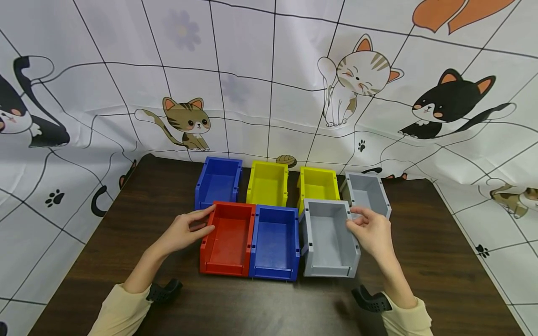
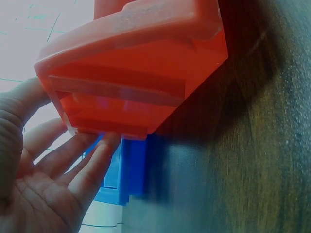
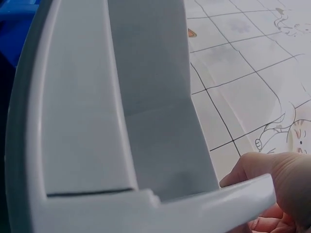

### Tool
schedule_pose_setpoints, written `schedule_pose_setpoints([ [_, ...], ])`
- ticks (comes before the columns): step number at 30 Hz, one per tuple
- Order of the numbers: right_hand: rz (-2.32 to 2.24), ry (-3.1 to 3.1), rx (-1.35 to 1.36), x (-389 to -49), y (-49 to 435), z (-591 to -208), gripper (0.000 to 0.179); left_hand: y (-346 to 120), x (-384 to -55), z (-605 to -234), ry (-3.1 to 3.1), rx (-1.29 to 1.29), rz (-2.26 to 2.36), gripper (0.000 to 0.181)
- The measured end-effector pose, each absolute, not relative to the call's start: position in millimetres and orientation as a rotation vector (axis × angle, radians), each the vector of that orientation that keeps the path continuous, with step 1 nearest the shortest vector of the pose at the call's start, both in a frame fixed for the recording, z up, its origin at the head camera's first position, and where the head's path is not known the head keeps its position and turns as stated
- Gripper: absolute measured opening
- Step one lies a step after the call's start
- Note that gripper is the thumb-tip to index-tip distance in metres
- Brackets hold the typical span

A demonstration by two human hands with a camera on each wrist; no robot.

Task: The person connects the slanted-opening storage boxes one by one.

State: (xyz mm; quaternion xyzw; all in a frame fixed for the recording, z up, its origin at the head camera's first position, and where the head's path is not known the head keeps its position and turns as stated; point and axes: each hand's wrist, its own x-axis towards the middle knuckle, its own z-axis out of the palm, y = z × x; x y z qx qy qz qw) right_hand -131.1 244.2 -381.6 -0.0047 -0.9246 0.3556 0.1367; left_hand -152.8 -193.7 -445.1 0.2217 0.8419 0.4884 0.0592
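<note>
In the head view, a red bin stands at the left of the front row against a blue bin. My left hand touches its left wall, thumb and fingers spread at the rim. In the left wrist view, fairly straight fingers meet the red bin from outside. To the right, a grey bin sits slightly askew beside the front blue one. My right hand pinches its right wall near the rim. The thumb shows at that wall in the right wrist view; other fingertips are hidden behind the grey bin.
Behind is a back row: a blue bin, two yellow bins, the left and right, and another grey bin. They stand on a dark wooden table. A cat-printed cloth hangs behind.
</note>
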Motion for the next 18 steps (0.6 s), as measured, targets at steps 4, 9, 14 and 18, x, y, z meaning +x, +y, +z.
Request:
schedule_pose_setpoints([
  [4,1.033,-2.683,-0.024,-132.4,243.5,-380.5,0.024,-193.8,-152.8,-445.3,2.552,0.676,1.48,0.055],
  [9,1.038,-2.692,-0.042,-132.2,243.0,-380.2,0.024,-193.8,-152.9,-445.9,2.551,0.681,1.482,0.055],
  [14,1.03,-2.684,-0.048,-132.0,242.5,-380.8,0.024,-193.7,-153.3,-446.4,2.553,0.68,1.482,0.055],
  [18,1.01,-2.691,-0.05,-131.0,241.2,-381.3,0.023,-193.4,-153.5,-446.9,2.548,0.669,1.488,0.055],
])
